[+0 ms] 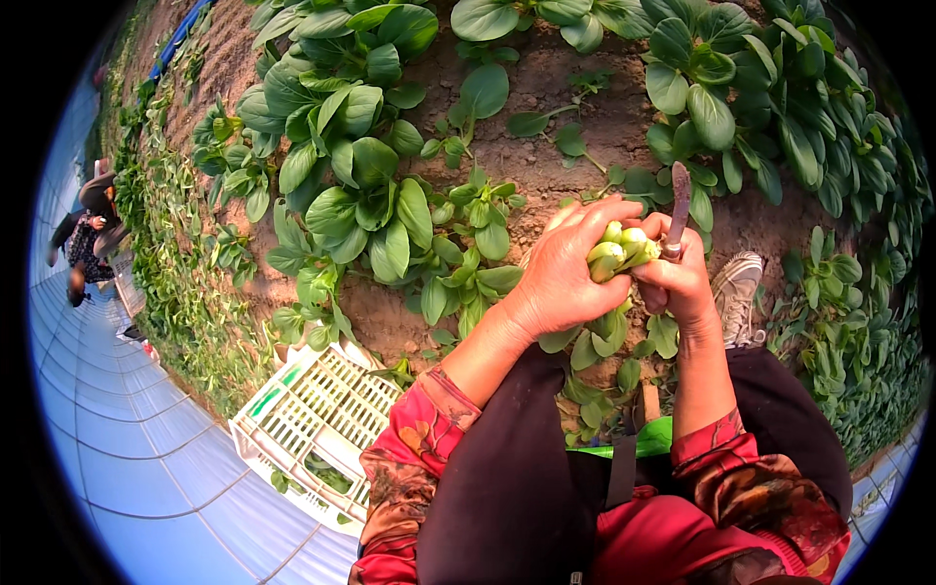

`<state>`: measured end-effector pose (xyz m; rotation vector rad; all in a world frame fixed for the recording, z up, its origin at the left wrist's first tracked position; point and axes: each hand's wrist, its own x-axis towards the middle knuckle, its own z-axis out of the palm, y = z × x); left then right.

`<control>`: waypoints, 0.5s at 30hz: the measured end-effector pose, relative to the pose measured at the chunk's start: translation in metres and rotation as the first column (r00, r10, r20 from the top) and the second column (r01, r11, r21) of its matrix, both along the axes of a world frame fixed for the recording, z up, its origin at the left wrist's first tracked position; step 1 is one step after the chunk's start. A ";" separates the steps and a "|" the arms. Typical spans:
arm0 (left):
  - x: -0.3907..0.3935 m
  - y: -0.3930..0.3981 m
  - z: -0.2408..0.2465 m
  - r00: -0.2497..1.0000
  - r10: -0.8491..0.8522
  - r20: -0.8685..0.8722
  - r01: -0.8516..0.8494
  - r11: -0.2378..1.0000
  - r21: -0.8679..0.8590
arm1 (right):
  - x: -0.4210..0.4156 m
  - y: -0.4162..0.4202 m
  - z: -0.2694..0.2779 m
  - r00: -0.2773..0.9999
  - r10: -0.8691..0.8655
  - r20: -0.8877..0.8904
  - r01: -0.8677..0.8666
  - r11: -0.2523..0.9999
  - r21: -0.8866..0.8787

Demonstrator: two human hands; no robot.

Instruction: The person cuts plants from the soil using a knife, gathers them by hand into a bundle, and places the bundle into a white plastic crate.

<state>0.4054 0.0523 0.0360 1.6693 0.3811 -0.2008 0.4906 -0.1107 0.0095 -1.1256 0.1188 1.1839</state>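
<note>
A bundle of leafy green vegetables, its pale cut stem ends [621, 248] turned up, is between my hands. My left hand [574, 263] is wrapped around the stems. In my right hand [676, 274] is a knife with a rusty-looking blade [681, 201] pointing away from me; the fingers of this hand also touch the stem ends. Leaves of the bundle [607, 336] hang below my hands. Some loose leaves [537, 123] lie on the soil beyond them.
Rows of leafy green plants [373, 212] grow ahead, with more at the right [826, 131]. A white slatted plastic crate [322, 409] stands at my lower left. My shoe [737, 296] is on the soil right of my hands. Another person [91, 234] is at the far left, near the plastic greenhouse wall [146, 453].
</note>
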 end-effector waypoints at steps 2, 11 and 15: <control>0.004 0.009 -0.007 0.996 0.043 -0.076 -0.063 0.956 -0.287 | 0.006 0.008 0.007 0.998 0.019 -0.055 -0.023 0.997 -0.074; -0.055 0.074 -0.047 0.770 0.513 -0.380 -0.532 0.844 0.064 | -0.023 0.058 -0.047 0.801 0.500 0.328 -0.388 0.852 -0.352; -0.090 0.093 -0.071 0.664 0.660 -0.352 -0.683 0.726 0.073 | -0.040 0.088 -0.062 0.597 0.661 0.453 -0.491 0.749 -0.446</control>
